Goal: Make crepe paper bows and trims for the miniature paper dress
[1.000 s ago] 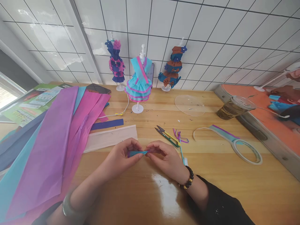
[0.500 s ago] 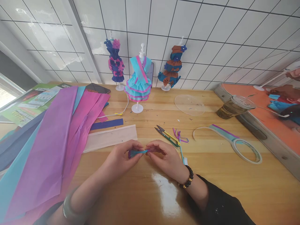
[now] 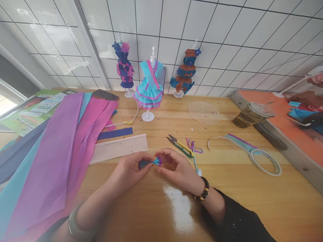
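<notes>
A small pleated paper bow (image 3: 156, 161), blue with purple edges, is pinched at its middle by my left hand (image 3: 132, 167). Its right end fans out toward my right hand (image 3: 176, 168), whose thumb and forefinger are apart around that end; the forefinger is close to its upper edge. Green and yellow thread snips (image 3: 180, 147) lie behind my right hand, beside purple paper scraps (image 3: 193, 146). Farther back stands a small mannequin in a blue and pink ruffled paper dress (image 3: 149, 85).
Long paper sheets (image 3: 47, 164) cover the left side. A tape roll (image 3: 266, 162) and a lidded cup (image 3: 252, 115) are at the right. Two more dressed mannequins (image 3: 125, 67) (image 3: 186, 72) stand by the tiled wall. A pale strip (image 3: 121, 148) lies behind my left hand.
My right thumb and forefinger have parted from their pinch. The bow's right end, narrow before, is now spread like a fan. My left hand has hardly moved.
</notes>
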Demonstrator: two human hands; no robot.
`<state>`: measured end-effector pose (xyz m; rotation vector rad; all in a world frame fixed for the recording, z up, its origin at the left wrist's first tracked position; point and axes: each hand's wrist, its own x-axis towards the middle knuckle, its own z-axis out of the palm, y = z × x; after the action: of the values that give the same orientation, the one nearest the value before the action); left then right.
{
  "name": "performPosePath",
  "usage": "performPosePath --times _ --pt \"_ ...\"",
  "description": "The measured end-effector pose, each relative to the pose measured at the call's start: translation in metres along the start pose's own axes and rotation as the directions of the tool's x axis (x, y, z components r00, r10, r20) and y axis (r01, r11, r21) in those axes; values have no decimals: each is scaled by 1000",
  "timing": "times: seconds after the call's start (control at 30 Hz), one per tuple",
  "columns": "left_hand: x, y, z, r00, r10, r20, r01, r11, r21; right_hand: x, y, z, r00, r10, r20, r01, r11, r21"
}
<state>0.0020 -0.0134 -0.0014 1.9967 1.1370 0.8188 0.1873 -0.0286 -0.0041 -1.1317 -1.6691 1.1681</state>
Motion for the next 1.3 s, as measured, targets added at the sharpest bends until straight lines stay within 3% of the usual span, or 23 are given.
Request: performPosePath --times 0.17,0.4,0.93,1.3 --pt "-1 0 1 1000 20 12 -20 999 29 0 1 1 999 -32 -15 32 998 -45" --pt "-1 -2 3 999 36 32 -36 999 3 -2 6 3 985 -168 -29 158 965 -209" --pt "0 -1 1 999 11 35 -10 1000 -21 -1 8 1 981 -149 -123 116 963 -245" --pt "-1 -3 -1 994 -86 65 97 974 -204 -2 6 0 977 -169 -131 131 957 -257"
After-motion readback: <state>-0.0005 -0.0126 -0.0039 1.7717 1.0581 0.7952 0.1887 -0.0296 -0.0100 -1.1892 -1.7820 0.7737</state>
